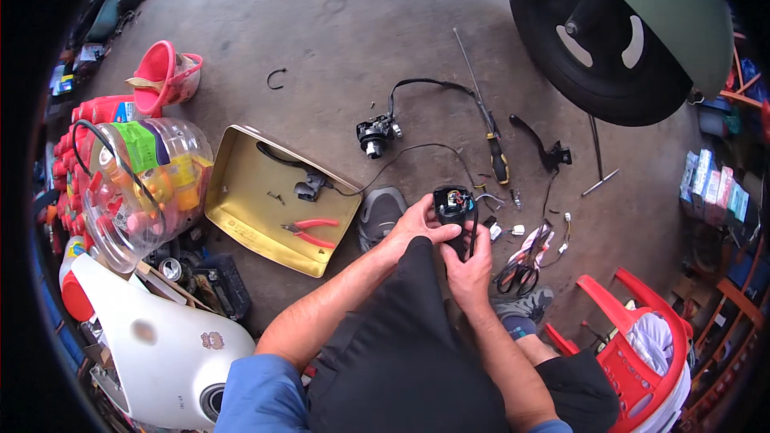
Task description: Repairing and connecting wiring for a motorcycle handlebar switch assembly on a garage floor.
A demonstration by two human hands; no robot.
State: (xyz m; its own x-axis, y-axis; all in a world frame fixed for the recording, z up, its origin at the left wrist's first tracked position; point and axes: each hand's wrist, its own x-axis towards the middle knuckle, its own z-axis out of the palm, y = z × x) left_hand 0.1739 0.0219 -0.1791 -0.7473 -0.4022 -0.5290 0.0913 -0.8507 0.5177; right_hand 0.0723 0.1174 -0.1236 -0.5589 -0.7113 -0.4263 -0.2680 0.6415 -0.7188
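A small black housing (455,204) is held up in the middle of the scene, just beyond the dark apron (401,337), its open side turned upward so that fine coloured wires are exposed. It is grasped at its left and near sides by the left hand (419,223); its near right side is gripped by the right hand (469,266), with a black cable (473,228) running across the fingers. How tightly the cable is pinched cannot be told.

The wires could be torn from their joints if the cable were pulled while the housing was held fast. They could also be nicked or trapped if anything were pressed into the opening carelessly. To the right and near, a loose wire bundle (525,261) lies close to the right shoe (527,305) and might be snagged or trodden on if that foot were shifted.

On the left, tiny screws (276,196) are scattered in a yellow tray (233,212) beside red-handled pliers (311,232); they could be spilled if the tray were kicked by the left shoe (382,212), just beside it. Small metal parts (516,198) near the screwdriver (498,162), on the bare floor, could easily be lost if brushed aside
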